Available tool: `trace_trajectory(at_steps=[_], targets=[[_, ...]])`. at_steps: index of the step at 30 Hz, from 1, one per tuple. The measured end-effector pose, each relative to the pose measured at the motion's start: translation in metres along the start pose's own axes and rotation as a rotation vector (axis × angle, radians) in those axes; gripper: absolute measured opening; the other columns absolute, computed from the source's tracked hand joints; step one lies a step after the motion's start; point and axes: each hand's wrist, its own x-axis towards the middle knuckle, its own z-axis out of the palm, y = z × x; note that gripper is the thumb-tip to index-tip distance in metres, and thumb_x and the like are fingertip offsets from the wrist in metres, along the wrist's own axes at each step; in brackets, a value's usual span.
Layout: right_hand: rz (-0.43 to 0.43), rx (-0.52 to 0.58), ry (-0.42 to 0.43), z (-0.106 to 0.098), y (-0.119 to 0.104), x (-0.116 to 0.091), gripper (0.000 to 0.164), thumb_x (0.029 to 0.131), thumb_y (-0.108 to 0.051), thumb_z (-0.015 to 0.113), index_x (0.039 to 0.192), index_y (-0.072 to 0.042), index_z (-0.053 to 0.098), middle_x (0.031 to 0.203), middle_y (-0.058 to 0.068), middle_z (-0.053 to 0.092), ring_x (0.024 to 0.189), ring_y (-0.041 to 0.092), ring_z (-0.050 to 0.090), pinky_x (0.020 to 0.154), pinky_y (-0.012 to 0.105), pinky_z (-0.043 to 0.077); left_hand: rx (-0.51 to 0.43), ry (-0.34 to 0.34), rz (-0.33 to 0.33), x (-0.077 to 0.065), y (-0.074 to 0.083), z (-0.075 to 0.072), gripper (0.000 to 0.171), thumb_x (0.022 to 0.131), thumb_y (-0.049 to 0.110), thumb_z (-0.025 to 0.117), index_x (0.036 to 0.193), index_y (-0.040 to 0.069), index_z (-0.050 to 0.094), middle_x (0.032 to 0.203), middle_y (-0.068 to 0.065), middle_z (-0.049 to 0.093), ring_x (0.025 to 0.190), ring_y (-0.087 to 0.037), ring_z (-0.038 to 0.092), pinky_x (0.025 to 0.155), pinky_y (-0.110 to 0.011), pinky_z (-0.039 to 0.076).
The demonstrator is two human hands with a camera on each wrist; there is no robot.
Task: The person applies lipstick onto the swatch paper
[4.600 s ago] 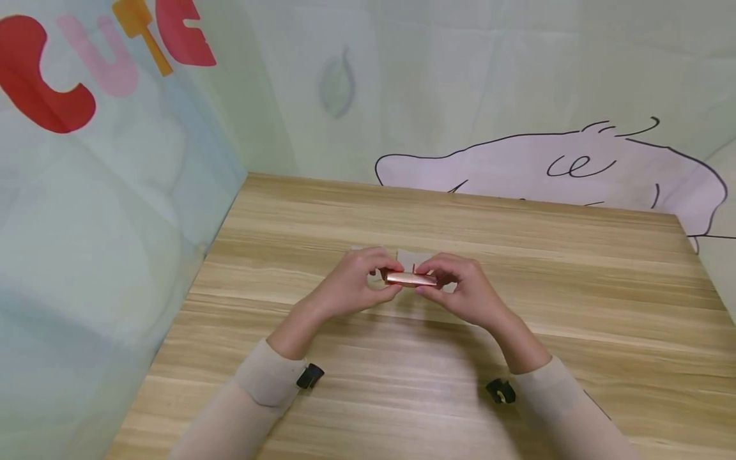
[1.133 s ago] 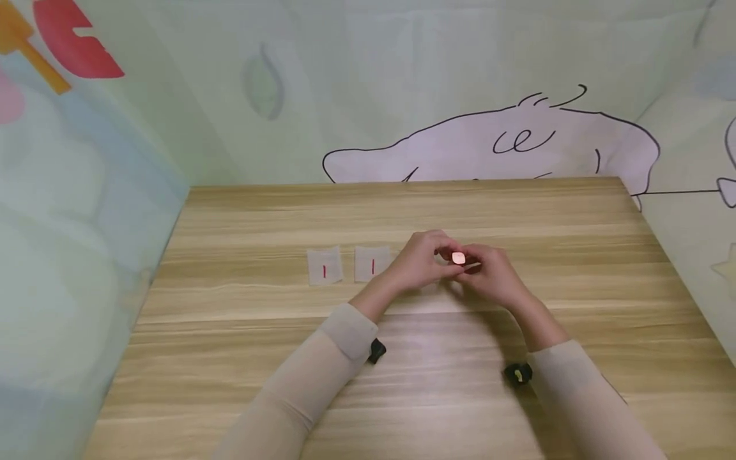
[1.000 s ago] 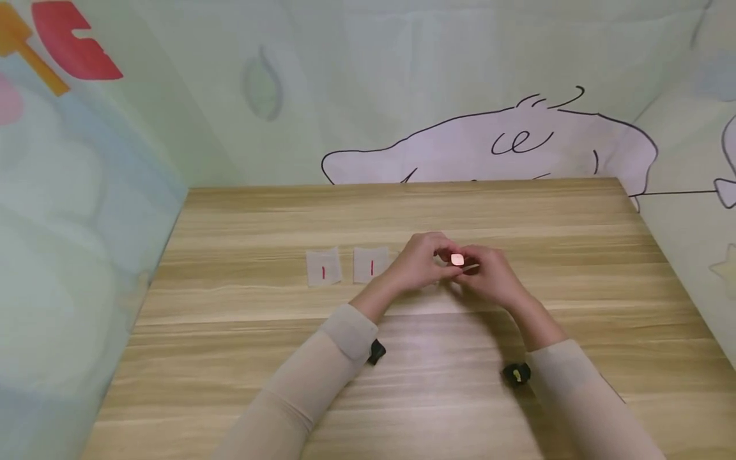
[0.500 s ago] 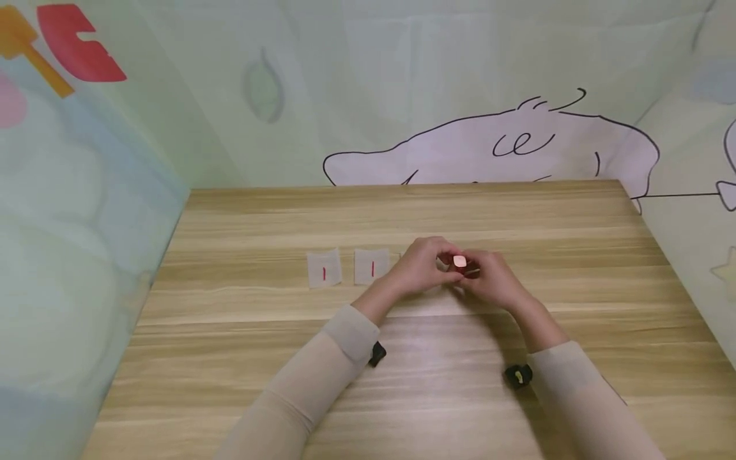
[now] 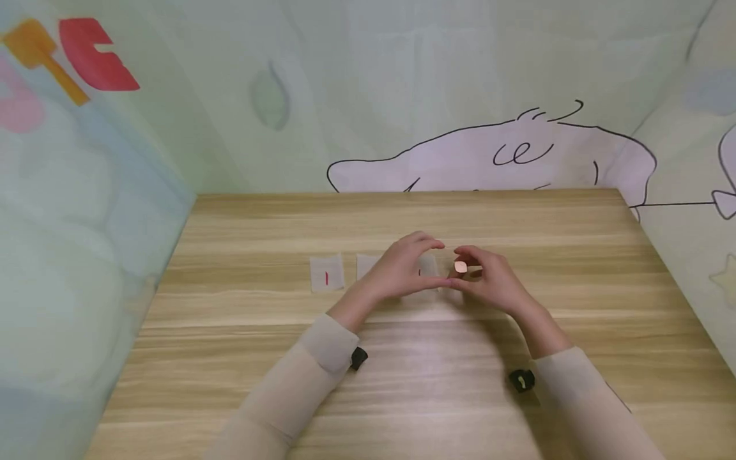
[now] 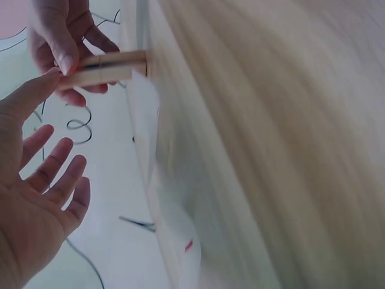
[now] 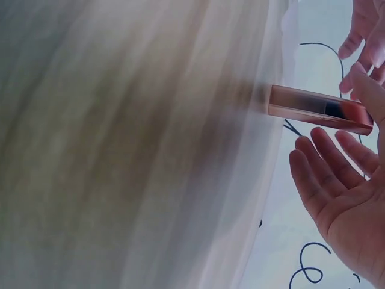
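1. Near the worktop centre, a rose-gold tube stands on end, pinched by right hand fingers.
2. Judged light, rigid, slick; grip mid-body.
3. Left hand open, just left, holding nothing.
4. Marked paper squares lie left.

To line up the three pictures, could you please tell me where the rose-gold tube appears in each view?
Head: rose-gold tube just right of centre, end-on, pinched by the right hand.
Left wrist: top left, between fingertips.
Right wrist: upper right, lying crosswise.
Shared landmark: the open left hand beside the tube in all three.
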Motion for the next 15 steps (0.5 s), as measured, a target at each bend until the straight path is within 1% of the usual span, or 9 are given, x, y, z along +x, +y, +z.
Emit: trace_trajectory(at_steps=[2,5,7,11,15], targets=[[0.003,-0.01,0.007,0.0,0.0,0.001,0.068,0.075,-0.037,0.078,0.127,-0.002,0.051,0.114,0.016,0.061,0.099,0.03,0.063,0.081,0.04,0.054,0.006,0.004,-0.013,-0.005,-0.003,-0.005,0.065,0.075,0.048,0.074,0.128,0.015,0.055,0.125,0.003,0.052,0.116,-0.013,0.048,0.101,-0.031,0.039],[-0.001,-0.022,0.023,0.0,0.001,0.001,0.069,0.075,-0.037,0.078,0.128,-0.002,0.05,0.114,0.017,0.061,0.102,0.03,0.061,0.084,0.044,0.052,0.013,0.022,-0.03,-0.012,-0.006,-0.012,0.062,0.076,0.043,0.075,0.128,0.016,0.054,0.125,0.003,0.051,0.117,-0.014,0.048,0.101,-0.033,0.038],[0.0,-0.026,0.032,0.001,0.002,0.0,0.07,0.075,-0.036,0.078,0.129,-0.002,0.049,0.114,0.017,0.061,0.104,0.029,0.059,0.085,0.044,0.051,0.02,0.035,-0.042,-0.017,-0.007,-0.015,0.06,0.076,0.041,0.076,0.127,0.017,0.055,0.125,0.004,0.051,0.117,-0.015,0.048,0.101,-0.034,0.038],[0.002,-0.023,0.042,0.001,0.003,-0.002,0.07,0.075,-0.037,0.078,0.129,-0.002,0.049,0.116,0.017,0.061,0.106,0.028,0.058,0.086,0.044,0.051,0.039,0.066,-0.061,-0.026,-0.008,-0.021,0.058,0.076,0.04,0.076,0.126,0.018,0.056,0.124,0.005,0.051,0.117,-0.014,0.048,0.101,-0.033,0.037],[0.002,-0.021,0.051,0.001,0.001,-0.002,0.068,0.077,-0.039,0.075,0.128,-0.002,0.05,0.118,0.018,0.06,0.108,0.029,0.057,0.086,0.045,0.051,0.038,0.095,-0.075,-0.035,-0.011,-0.028,0.057,0.077,0.039,0.075,0.126,0.017,0.056,0.125,0.005,0.05,0.117,-0.015,0.047,0.101,-0.034,0.037]])
